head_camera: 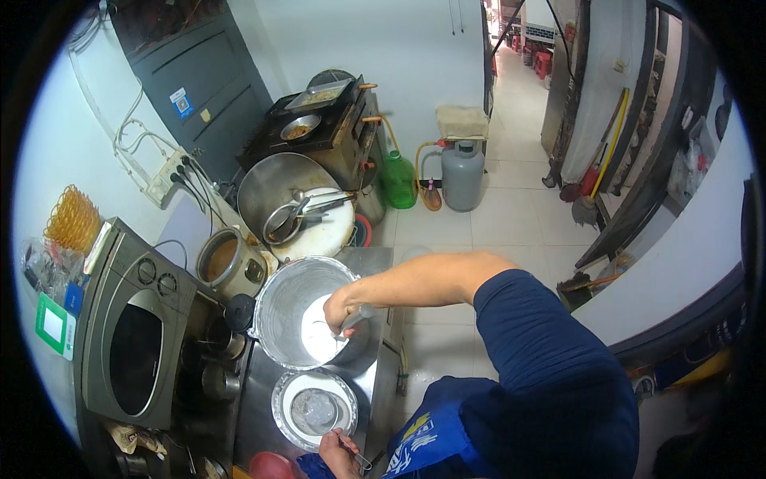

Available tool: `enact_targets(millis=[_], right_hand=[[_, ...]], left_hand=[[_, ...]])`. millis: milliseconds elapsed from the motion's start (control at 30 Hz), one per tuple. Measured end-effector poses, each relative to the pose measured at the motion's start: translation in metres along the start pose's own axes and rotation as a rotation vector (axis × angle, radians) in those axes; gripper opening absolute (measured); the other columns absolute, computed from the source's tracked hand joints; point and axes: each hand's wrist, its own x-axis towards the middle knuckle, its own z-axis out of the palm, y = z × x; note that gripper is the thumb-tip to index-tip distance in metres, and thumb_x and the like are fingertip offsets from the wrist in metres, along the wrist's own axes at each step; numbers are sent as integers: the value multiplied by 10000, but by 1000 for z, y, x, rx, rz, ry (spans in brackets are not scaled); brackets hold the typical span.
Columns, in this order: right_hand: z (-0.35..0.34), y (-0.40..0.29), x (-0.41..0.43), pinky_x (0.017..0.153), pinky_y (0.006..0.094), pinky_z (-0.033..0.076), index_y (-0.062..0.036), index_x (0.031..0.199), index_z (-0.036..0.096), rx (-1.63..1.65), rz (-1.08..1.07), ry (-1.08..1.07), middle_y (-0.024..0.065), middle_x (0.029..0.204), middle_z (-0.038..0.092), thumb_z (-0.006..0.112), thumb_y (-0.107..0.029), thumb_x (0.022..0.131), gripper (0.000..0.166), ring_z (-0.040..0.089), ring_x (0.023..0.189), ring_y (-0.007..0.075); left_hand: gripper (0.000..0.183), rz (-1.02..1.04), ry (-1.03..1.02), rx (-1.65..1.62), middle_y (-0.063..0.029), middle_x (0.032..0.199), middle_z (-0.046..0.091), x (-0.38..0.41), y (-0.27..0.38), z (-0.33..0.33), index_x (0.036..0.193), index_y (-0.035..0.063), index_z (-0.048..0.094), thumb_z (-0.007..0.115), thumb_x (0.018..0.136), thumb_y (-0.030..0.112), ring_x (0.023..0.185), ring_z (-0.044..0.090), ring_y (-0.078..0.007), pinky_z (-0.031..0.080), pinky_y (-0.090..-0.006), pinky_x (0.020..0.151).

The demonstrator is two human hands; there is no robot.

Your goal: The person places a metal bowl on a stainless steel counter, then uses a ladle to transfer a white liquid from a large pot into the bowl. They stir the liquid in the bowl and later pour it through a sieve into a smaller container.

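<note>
My right hand (340, 314) grips a metal handle (359, 317) over the mouth of a large metal pot (275, 311); the tool's lower end is hidden. White contents (314, 329) lie in the pot. Nearer me, my left hand (339, 452) holds the wire handle (354, 450) of a round strainer (313, 412). The strainer is over a metal basin (281, 386) with a pale interior, and a whitish translucent mass shows in its middle. Both vessels stand on a steel counter (254, 413).
Left are a microwave oven (137, 341) and a rice cooker (230, 263) with brown liquid. Beyond the pot, a wide metal pan (281, 173) holds a white board (329, 230) and ladles. A red bowl (272, 466) sits nearest me. A gas cylinder (462, 179) stands on the floor.
</note>
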Motion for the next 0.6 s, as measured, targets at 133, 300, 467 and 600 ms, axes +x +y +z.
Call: enact_targets(millis=[133,300,467,600], right_hand=[[-2,13,14,458,338,436,-79,771,696,168,-25,-3,46,646,661,624,-151,945,202,603,523,143],[-4,33,5,443,343,454,-55,793,685,284,-155,38,62,637,644,634,-158,966,208,578,496,164],[14,31,-46,447,346,478,4,839,683,579,-223,123,107,641,640,643,-103,963,169,590,500,194],[17,43,-51,446,356,484,36,876,679,585,-311,179,130,660,648,640,-78,959,146,606,513,201]], left_hand=[[249,142,-25,110,-111,681,545,-13,10,7,783,-16,571,507,968,138,663,460,-196,400,-408,606],[256,61,-25,-31,-51,643,508,-8,-4,10,767,43,568,518,995,150,586,452,-142,367,-326,518],[252,-170,7,-331,5,637,505,-6,-8,17,783,120,556,541,1023,195,506,458,-105,323,-259,442],[244,-182,-8,-335,-2,639,508,-1,-12,20,804,108,569,529,1028,198,511,458,-114,335,-267,449]])
